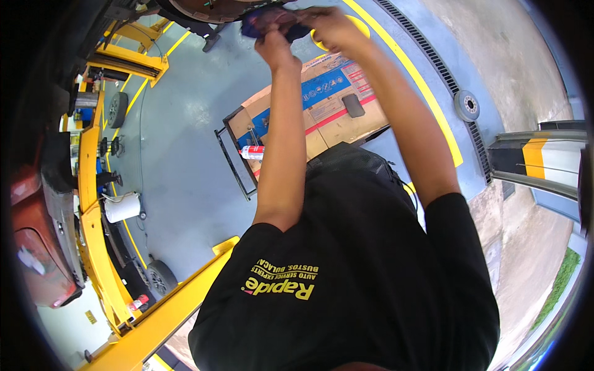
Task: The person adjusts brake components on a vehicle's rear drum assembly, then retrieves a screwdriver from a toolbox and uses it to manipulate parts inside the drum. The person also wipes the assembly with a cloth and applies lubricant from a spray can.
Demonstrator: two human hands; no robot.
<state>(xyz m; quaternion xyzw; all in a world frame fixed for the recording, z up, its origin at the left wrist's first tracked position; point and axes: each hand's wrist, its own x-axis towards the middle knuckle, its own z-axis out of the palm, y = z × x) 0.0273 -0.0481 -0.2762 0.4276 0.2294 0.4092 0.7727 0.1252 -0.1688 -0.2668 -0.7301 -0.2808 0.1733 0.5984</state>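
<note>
Both arms reach up toward a dark, round part under a raised vehicle (204, 11) at the top of the head view. My left hand (274, 42) is closed on a blurred dark blue cloth (253, 23) with something reddish-brown at it. My right hand (334, 34) is at the cloth's right end, fingers curled on it, smeared by motion. Below them lies a cardboard sheet (331, 133) on a black-framed stand, bearing a dark grey pad (353, 106) and a red-and-white tube (250, 153), partly behind my left forearm.
Yellow lift arms (91, 179) line the left, beside a red car (43, 260), loose wheels (116, 110) and a white roll (122, 207). A drain grate (421, 43) with a round metal disc (466, 105) runs along the right, near a lift column (535, 157).
</note>
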